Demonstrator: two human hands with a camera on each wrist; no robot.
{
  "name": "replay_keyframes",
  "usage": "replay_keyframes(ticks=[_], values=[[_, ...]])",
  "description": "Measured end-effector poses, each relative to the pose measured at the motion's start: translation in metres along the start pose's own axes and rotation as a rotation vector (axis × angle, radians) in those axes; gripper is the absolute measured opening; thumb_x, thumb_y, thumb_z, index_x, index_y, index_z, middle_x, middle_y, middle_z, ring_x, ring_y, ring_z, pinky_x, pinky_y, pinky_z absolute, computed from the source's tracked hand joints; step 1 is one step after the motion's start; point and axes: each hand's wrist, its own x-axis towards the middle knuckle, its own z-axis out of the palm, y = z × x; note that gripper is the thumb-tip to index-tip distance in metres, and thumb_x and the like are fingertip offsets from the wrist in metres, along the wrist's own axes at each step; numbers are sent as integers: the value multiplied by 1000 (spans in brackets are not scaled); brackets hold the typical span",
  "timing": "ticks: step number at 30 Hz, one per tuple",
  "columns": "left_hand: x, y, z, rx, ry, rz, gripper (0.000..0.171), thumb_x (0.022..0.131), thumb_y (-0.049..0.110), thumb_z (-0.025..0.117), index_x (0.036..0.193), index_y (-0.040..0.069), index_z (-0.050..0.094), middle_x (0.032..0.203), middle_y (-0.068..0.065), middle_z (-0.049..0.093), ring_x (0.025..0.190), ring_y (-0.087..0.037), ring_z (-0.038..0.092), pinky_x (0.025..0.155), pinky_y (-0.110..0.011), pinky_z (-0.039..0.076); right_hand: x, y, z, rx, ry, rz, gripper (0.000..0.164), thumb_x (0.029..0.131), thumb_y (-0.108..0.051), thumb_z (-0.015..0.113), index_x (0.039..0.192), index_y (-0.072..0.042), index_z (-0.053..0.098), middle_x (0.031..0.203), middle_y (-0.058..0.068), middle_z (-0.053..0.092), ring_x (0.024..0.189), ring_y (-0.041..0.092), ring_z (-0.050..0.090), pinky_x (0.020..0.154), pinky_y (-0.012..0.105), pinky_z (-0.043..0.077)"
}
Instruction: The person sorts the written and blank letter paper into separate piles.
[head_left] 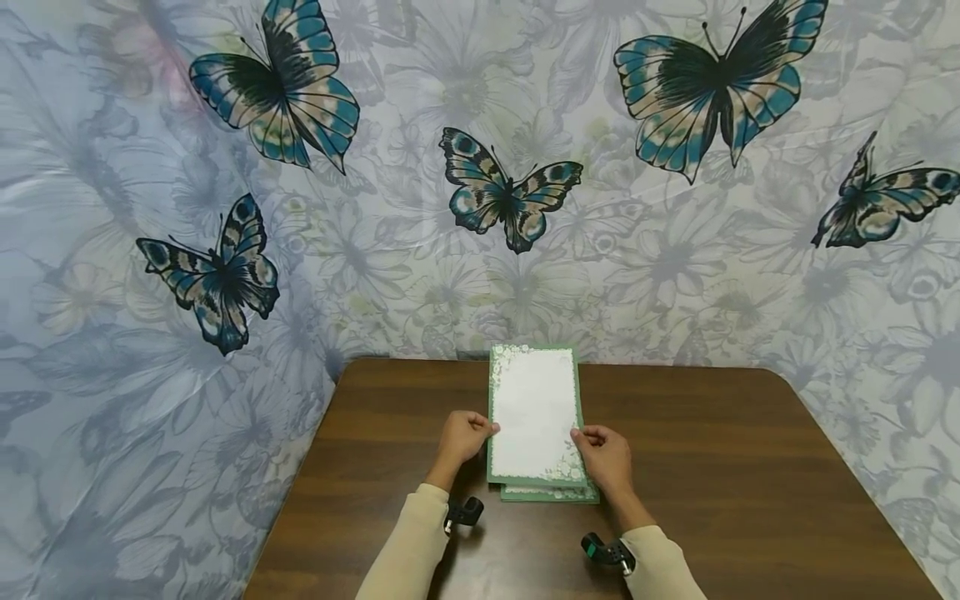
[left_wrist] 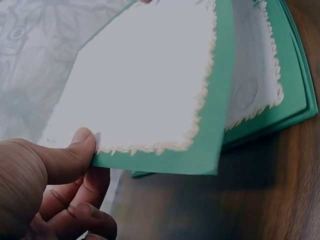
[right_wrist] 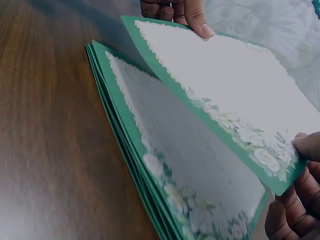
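Note:
A white sheet with a green border and printed white flowers [head_left: 534,412] is held up between both hands. My left hand [head_left: 463,437] pinches its left edge, thumb on top and fingers beneath, as the left wrist view shows. At the opposite edge my right hand [head_left: 606,457] pinches it near a flowered corner, thumb on the printed face. Below the raised sheet lies a stack of matching green-bordered sheets [right_wrist: 175,145]. The raised sheet is tilted above the stack and covers much of it.
The stack sits on a brown wooden table [head_left: 675,450] with rounded back corners. Behind the table hangs a pale floral cloth with butterflies [head_left: 513,192]. Each wrist wears a small black camera [head_left: 465,512] on a strap.

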Motion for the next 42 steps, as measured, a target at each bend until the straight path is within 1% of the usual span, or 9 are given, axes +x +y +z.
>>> replay_keyframes(ticks=[7, 17, 23, 29, 30, 33, 37, 39, 42], values=[[-2, -4, -15, -12, 53, -18, 23, 87, 29, 77, 84, 7, 75, 78, -4, 70, 65, -12, 57, 58, -27, 47, 2, -8, 16, 37, -25, -20, 31, 90, -32, 73, 101, -3, 74, 85, 8, 71, 68, 10, 60, 60, 24, 48], [-6, -14, -37, 22, 80, -46, 25, 86, 33, 76, 84, 9, 76, 80, -3, 70, 68, -14, 57, 59, -28, 46, 2, -20, 36, 60, -64, -28, 27, 89, -27, 74, 99, -3, 74, 83, 7, 71, 69, 10, 60, 62, 25, 48], [-6, -21, -52, 42, 106, -47, 24, 86, 32, 77, 85, 8, 77, 82, -5, 72, 71, -14, 60, 61, -28, 48, 1, -26, 52, 52, -100, -37, 27, 90, -27, 73, 100, -3, 74, 83, 6, 71, 69, 10, 59, 63, 27, 48], [-10, -30, -68, 44, 139, -82, 24, 87, 32, 76, 86, 7, 76, 85, -5, 72, 73, -15, 62, 62, -29, 49, 0, -35, 70, 34, -142, -67, 27, 90, -27, 73, 101, -2, 73, 83, 7, 70, 70, 12, 60, 64, 28, 49], [-11, -32, -71, 47, 145, -89, 24, 87, 31, 76, 87, 7, 76, 85, -5, 72, 74, -15, 62, 62, -29, 49, -1, -36, 73, 33, -150, -70, 27, 90, -27, 73, 100, -2, 73, 83, 7, 70, 69, 12, 60, 63, 28, 49], [-15, -37, -78, 49, 164, -112, 23, 87, 30, 76, 88, 7, 76, 86, -6, 73, 76, -17, 63, 64, -31, 51, -4, -39, 82, 48, -187, -66, 26, 90, -27, 72, 100, -2, 73, 80, 7, 69, 57, 12, 59, 55, 28, 50], [-20, -45, -86, 60, 185, -134, 23, 87, 30, 76, 89, 7, 76, 88, -7, 73, 77, -19, 65, 65, -34, 52, -9, -42, 92, 73, -232, -58, 25, 90, -26, 72, 98, -2, 71, 74, 6, 67, 43, 13, 52, 43, 30, 46], [-22, -49, -90, 70, 195, -144, 23, 87, 30, 76, 90, 7, 77, 89, -7, 74, 79, -20, 66, 66, -34, 53, -10, -43, 98, 62, -245, -72, 24, 90, -25, 72, 96, -2, 71, 73, 5, 66, 45, 12, 51, 43, 30, 44], [-25, -55, -94, 76, 202, -157, 24, 87, 30, 76, 91, 7, 77, 91, -7, 74, 80, -21, 67, 66, -35, 53, -13, -43, 105, 32, -256, -94, 24, 90, -26, 72, 94, -2, 72, 73, 5, 67, 50, 12, 53, 46, 30, 44]])
